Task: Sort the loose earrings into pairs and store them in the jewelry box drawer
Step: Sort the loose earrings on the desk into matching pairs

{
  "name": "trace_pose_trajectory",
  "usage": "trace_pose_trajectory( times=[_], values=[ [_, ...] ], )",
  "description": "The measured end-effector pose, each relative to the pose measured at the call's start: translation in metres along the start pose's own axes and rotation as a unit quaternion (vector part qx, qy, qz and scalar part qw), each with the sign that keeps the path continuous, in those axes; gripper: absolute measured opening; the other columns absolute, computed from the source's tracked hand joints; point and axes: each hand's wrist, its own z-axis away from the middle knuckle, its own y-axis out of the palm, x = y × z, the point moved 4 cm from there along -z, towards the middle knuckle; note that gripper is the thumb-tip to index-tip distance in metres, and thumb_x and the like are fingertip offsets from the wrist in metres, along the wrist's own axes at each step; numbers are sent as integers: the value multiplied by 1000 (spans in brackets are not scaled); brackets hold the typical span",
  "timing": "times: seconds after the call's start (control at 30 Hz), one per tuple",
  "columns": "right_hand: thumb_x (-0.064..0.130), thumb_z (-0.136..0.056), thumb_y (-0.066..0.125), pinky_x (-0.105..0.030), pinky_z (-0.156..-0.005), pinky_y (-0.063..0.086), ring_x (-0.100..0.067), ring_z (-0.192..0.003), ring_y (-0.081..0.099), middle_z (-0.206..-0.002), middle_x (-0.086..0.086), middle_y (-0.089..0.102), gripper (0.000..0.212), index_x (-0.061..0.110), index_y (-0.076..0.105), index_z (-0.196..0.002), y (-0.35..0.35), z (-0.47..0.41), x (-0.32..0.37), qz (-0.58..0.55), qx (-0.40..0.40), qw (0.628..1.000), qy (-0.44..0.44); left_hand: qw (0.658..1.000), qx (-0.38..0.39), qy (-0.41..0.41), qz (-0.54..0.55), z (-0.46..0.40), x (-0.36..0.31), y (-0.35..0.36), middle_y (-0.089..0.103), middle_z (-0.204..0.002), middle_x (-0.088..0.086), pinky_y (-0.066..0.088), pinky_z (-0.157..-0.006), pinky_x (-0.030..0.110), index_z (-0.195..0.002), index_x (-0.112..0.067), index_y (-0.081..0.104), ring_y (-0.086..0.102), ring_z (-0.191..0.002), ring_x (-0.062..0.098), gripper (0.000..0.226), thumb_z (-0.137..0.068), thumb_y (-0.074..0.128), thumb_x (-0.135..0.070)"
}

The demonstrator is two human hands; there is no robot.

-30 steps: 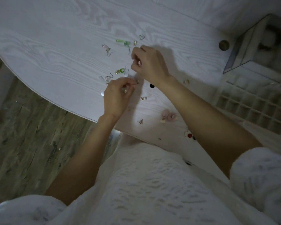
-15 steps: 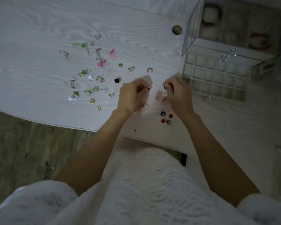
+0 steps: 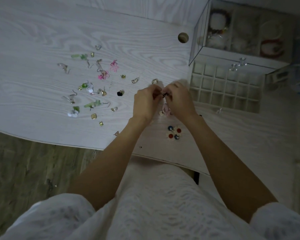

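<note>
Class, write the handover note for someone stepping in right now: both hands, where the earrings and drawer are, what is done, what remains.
Left hand and right hand: both pinch one small dark earring between them, above the table.
Loose earrings: scattered on the table, left of the hands.
Red and blue studs: grouped near the table's front edge.
Jewelry box drawer: pulled open right of the hands; its compartments look empty.
Done: some grouping.
Left: pair the rest, store all.
</note>
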Motion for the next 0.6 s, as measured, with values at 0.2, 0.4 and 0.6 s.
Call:
trace_pose_trajectory(
  times=[0.2,0.4,0.6],
  values=[
    [3,-83,55,-26,-70,37,-21,-84,51,-95,-13,58,11,1,62,-91,-3,3,3,-1,1,1000,14,1000,2,17,-11,0,-4,3,74,-90,2,54,-78,33,-97,-15,69,68,-81,15,16,-84,61,-10],
    [6,-86,56,-27,-76,42,-24,-92,56,-103,-13,58,16,3,61,-101,-5,5,4,16,-2,1000,0,997,28,49,-44,8,-5,-10,72,-82,7,51,-68,37,-94,-11,69,65,-72,24,18,-89,52,-8],
    [6,-89,52,-31,-81,43,-26,-100,54,-106,-11,60,20,7,64,-105,-12,-12,31,57,-16,994,-95,997,-30,56,-54,35,25,-67,70,-98,-2,48,-69,25,-106,-18,67,61,-83,10,19,-91,54,-19]
  ],
)
